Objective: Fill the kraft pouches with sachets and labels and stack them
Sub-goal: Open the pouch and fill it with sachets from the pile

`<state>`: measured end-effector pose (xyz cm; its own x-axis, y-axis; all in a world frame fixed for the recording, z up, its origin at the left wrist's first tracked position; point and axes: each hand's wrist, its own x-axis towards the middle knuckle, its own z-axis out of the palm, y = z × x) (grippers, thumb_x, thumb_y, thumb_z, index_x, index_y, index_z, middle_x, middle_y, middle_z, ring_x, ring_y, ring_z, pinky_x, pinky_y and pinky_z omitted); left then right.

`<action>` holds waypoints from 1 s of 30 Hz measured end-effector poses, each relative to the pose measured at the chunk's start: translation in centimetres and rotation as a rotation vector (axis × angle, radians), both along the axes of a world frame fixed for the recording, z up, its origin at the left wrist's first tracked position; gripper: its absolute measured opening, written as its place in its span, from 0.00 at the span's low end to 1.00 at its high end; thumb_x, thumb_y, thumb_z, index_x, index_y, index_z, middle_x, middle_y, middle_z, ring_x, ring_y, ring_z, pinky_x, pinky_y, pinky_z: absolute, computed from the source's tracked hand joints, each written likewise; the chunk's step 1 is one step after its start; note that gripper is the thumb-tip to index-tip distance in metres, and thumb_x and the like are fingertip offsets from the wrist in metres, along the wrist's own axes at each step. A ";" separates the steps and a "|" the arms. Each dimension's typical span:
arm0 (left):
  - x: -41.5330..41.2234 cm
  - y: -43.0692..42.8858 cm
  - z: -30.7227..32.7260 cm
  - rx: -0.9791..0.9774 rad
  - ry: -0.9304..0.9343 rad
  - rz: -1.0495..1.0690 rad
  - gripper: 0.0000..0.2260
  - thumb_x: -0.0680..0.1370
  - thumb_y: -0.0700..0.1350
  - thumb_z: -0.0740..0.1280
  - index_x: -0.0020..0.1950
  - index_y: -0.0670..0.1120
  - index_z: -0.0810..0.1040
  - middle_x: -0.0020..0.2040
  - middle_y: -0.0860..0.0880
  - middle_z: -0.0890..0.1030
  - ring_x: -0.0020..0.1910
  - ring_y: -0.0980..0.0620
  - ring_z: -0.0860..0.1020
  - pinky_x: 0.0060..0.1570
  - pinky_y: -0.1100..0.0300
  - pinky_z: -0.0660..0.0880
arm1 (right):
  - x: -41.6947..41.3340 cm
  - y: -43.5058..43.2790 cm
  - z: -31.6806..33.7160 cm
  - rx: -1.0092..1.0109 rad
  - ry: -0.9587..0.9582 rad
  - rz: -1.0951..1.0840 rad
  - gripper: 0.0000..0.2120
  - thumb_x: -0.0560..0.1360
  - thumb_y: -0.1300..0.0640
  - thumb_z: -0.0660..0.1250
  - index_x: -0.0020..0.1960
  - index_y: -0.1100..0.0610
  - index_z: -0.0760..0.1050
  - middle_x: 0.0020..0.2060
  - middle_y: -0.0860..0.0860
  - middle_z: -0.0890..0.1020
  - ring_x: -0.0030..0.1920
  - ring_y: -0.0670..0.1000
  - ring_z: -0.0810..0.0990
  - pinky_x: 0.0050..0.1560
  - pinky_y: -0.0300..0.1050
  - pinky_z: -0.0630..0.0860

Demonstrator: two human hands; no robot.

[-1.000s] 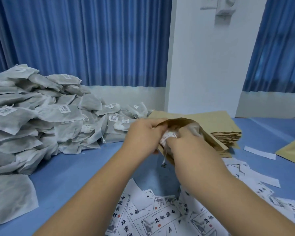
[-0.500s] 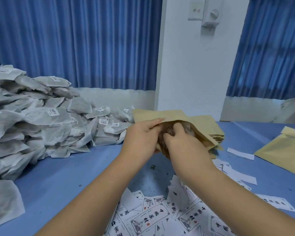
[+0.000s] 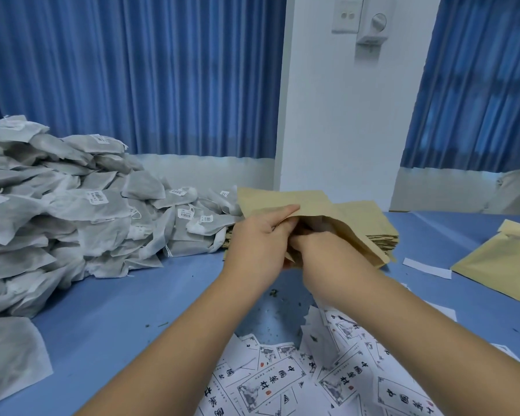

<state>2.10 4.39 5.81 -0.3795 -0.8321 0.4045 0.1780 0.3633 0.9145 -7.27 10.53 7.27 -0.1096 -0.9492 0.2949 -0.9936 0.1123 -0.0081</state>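
A kraft pouch (image 3: 327, 211) is held above the blue table, its mouth open toward me. My left hand (image 3: 257, 238) grips the pouch's upper lip, thumb on top. My right hand (image 3: 321, 253) has its fingers pushed inside the mouth, so the fingertips and whatever they hold are hidden. A big heap of grey-white sachets (image 3: 72, 211) with small barcode tags lies at the left. Printed white labels (image 3: 282, 382) are scattered in front of me. A stack of empty kraft pouches (image 3: 379, 232) lies behind my hands.
A filled kraft pouch (image 3: 505, 262) lies at the right on the blue table (image 3: 117, 310). A loose sachet (image 3: 9, 355) sits at the near left edge. A paper strip (image 3: 427, 267) lies right of the stack. Blue curtains and a white pillar stand behind.
The white sachet seen at the pouch mouth a second ago has gone inside. My right hand has pushed deeper into the pouch. The view has shifted right and up.
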 end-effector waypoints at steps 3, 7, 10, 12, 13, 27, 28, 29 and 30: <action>0.0 0.1 0.2 0.013 0.034 0.030 0.12 0.79 0.41 0.66 0.51 0.58 0.84 0.35 0.56 0.83 0.31 0.56 0.78 0.35 0.51 0.82 | 0.3 0.3 -0.2 -0.101 0.082 -0.021 0.20 0.73 0.64 0.61 0.63 0.51 0.71 0.57 0.49 0.74 0.53 0.53 0.76 0.40 0.43 0.63; 0.4 -0.1 0.5 0.007 0.028 0.043 0.12 0.80 0.42 0.64 0.56 0.53 0.84 0.41 0.49 0.84 0.38 0.46 0.81 0.37 0.42 0.82 | 0.5 1.0 -0.4 -0.187 0.046 0.056 0.22 0.71 0.65 0.59 0.62 0.49 0.70 0.58 0.48 0.71 0.56 0.55 0.73 0.48 0.46 0.67; 0.7 -0.4 0.3 0.025 0.034 0.067 0.12 0.80 0.42 0.63 0.56 0.52 0.84 0.43 0.42 0.83 0.43 0.37 0.81 0.37 0.40 0.81 | -0.1 1.4 0.1 -0.246 0.033 0.084 0.17 0.70 0.66 0.59 0.55 0.51 0.72 0.52 0.47 0.72 0.51 0.55 0.75 0.44 0.44 0.69; 0.8 -0.5 0.2 0.037 0.052 0.078 0.12 0.80 0.42 0.63 0.55 0.53 0.84 0.45 0.39 0.83 0.47 0.34 0.81 0.38 0.40 0.81 | -0.3 1.9 0.4 -0.270 0.032 0.074 0.14 0.70 0.65 0.59 0.49 0.50 0.74 0.43 0.45 0.73 0.44 0.52 0.75 0.39 0.45 0.70; 0.8 -0.5 0.2 0.037 0.060 0.079 0.12 0.80 0.43 0.63 0.55 0.54 0.84 0.45 0.38 0.82 0.47 0.33 0.80 0.37 0.41 0.81 | -0.3 2.1 0.5 -0.254 0.036 0.052 0.13 0.70 0.64 0.59 0.46 0.48 0.73 0.37 0.45 0.71 0.39 0.50 0.72 0.35 0.44 0.67; 0.3 0.1 0.4 0.037 0.086 0.071 0.14 0.80 0.42 0.63 0.50 0.60 0.84 0.40 0.50 0.84 0.35 0.49 0.79 0.36 0.48 0.83 | -0.6 -0.8 1.6 -0.042 0.005 -0.020 0.17 0.73 0.65 0.58 0.58 0.51 0.74 0.38 0.49 0.73 0.40 0.53 0.69 0.29 0.42 0.62; 0.3 0.3 0.4 0.027 0.080 0.064 0.13 0.80 0.43 0.63 0.52 0.59 0.84 0.41 0.50 0.84 0.35 0.50 0.78 0.37 0.48 0.83 | -0.7 -1.3 1.9 -0.013 0.016 -0.041 0.16 0.73 0.65 0.59 0.58 0.52 0.74 0.37 0.48 0.72 0.40 0.53 0.70 0.30 0.41 0.63; 0.2 0.5 0.5 0.019 0.077 0.054 0.13 0.80 0.43 0.63 0.53 0.58 0.84 0.42 0.51 0.84 0.36 0.51 0.78 0.37 0.48 0.83 | -0.7 -1.9 2.2 0.024 0.033 -0.062 0.15 0.74 0.64 0.60 0.58 0.53 0.75 0.37 0.49 0.72 0.40 0.53 0.72 0.32 0.41 0.67; 0.1 0.7 0.5 0.013 0.080 0.044 0.13 0.80 0.43 0.63 0.53 0.58 0.84 0.43 0.52 0.84 0.37 0.52 0.78 0.37 0.48 0.83 | -0.7 -2.4 2.5 0.071 0.056 -0.083 0.14 0.74 0.63 0.61 0.58 0.54 0.75 0.39 0.50 0.72 0.41 0.53 0.73 0.37 0.43 0.71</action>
<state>2.20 5.07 6.34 -0.3089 -0.8529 0.4209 0.2348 0.3604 0.9028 -8.01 8.11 9.73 -0.1740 -0.9564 0.2347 -0.9796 0.1924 0.0577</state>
